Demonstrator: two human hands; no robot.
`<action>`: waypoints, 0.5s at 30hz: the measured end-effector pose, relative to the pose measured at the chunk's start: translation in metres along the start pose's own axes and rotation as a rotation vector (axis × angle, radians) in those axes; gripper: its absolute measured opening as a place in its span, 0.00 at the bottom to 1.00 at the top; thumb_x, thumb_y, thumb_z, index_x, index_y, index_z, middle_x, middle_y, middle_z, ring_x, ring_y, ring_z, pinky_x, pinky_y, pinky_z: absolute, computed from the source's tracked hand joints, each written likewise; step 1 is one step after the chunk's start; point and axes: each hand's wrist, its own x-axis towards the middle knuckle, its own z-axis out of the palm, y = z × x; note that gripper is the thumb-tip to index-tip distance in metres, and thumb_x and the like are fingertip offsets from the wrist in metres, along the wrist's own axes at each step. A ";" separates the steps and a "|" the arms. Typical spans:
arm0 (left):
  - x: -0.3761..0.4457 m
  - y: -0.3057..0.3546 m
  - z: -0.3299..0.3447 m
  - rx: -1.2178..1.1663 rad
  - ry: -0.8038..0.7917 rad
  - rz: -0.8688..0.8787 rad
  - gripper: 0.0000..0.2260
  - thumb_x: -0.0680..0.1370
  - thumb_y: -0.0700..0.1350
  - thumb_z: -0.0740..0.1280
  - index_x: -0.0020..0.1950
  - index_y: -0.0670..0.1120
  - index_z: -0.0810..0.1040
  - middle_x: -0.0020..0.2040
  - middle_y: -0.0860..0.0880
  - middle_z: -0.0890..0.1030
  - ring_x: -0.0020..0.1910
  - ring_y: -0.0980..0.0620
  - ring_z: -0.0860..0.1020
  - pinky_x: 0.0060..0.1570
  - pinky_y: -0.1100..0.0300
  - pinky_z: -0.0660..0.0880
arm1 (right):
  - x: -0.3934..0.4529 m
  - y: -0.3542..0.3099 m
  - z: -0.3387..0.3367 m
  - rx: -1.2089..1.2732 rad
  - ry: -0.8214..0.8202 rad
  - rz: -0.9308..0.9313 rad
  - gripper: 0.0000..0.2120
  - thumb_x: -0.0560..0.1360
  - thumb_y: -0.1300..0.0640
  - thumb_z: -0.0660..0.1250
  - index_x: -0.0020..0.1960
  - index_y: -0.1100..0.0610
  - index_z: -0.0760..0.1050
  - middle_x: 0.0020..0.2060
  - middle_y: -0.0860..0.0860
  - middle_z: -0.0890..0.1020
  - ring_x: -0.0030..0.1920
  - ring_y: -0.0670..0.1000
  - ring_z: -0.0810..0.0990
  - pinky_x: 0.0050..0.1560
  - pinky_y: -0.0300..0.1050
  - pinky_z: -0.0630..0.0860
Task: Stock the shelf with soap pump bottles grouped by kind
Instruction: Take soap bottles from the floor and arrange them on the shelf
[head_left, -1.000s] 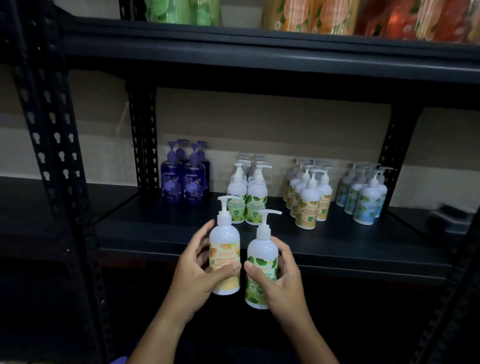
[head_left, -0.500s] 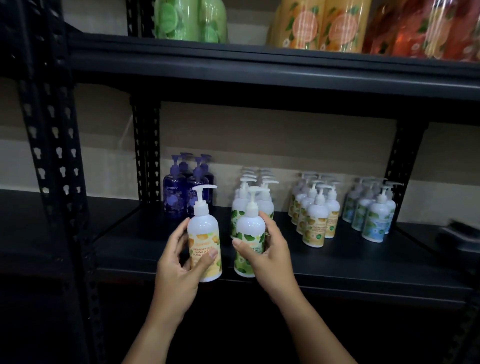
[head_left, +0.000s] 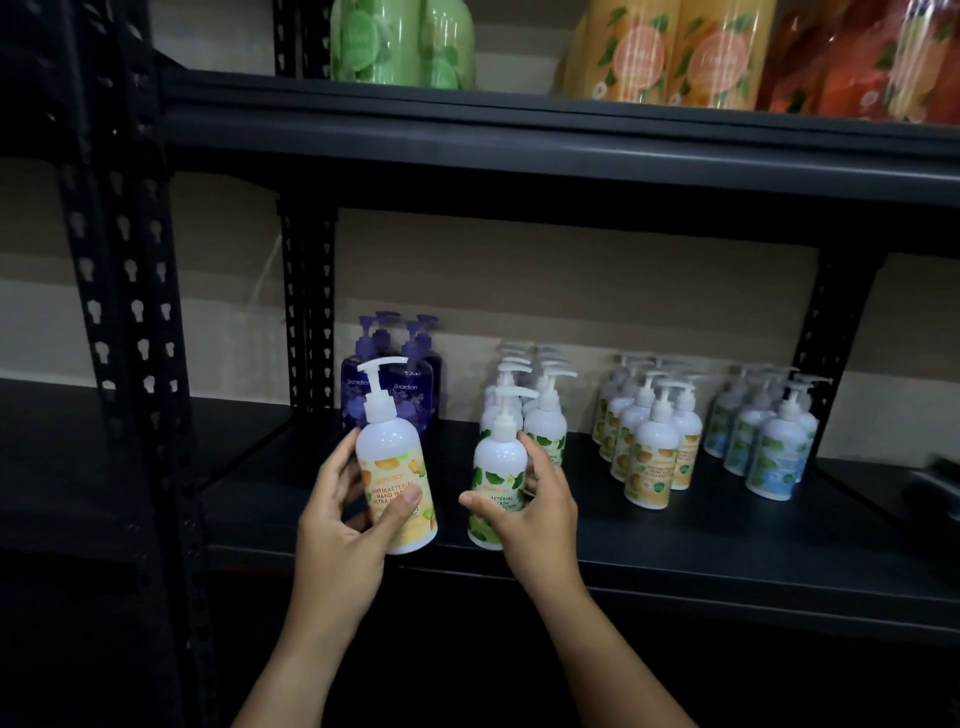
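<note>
**Two bottles in two hands, and each one has its own row**

Two hands reach up from the bottom of the frame, each one curled around a white pump bottle that stands upright, its long axis vertical. The left hand (head_left: 340, 514) grips the yellow-label bottle (head_left: 397, 478) at lower centre, thumb across the label, and seems to hold it just in front of the shelf edge (head_left: 675, 569). The right hand (head_left: 530, 506) holds the green-label bottle (head_left: 497, 480), which seems to stand on the shelf, just in front of the green-label row (head_left: 540, 415).

The important relation, I think, is this: the yellow-label row (head_left: 649, 441) lies to the right of centre, beyond the right hand, so the left hand must cross over, or pass the bottle.

Farther back, at centre left, the purple bottles (head_left: 395, 384) stand directly behind the held yellow one. The blue-label row (head_left: 769, 441) stands at the far right.
</note>
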 end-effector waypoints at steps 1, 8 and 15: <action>0.000 0.000 -0.001 0.004 0.005 0.000 0.35 0.68 0.44 0.77 0.74 0.56 0.72 0.64 0.57 0.82 0.64 0.55 0.81 0.63 0.46 0.78 | 0.002 0.001 0.000 -0.005 0.013 0.017 0.45 0.59 0.47 0.85 0.72 0.45 0.70 0.62 0.45 0.77 0.62 0.46 0.77 0.64 0.49 0.78; 0.002 -0.003 -0.005 0.015 0.007 -0.017 0.35 0.68 0.45 0.77 0.75 0.56 0.72 0.65 0.56 0.82 0.64 0.54 0.81 0.65 0.43 0.77 | 0.015 0.008 0.006 -0.096 0.052 0.080 0.37 0.55 0.51 0.87 0.58 0.44 0.71 0.55 0.49 0.79 0.55 0.49 0.80 0.56 0.50 0.81; 0.004 -0.004 -0.004 0.005 -0.001 -0.029 0.35 0.68 0.44 0.77 0.75 0.56 0.73 0.65 0.55 0.82 0.64 0.55 0.81 0.65 0.44 0.77 | 0.017 0.014 0.003 -0.177 0.074 0.065 0.35 0.60 0.54 0.86 0.62 0.51 0.74 0.55 0.50 0.77 0.54 0.49 0.79 0.53 0.42 0.78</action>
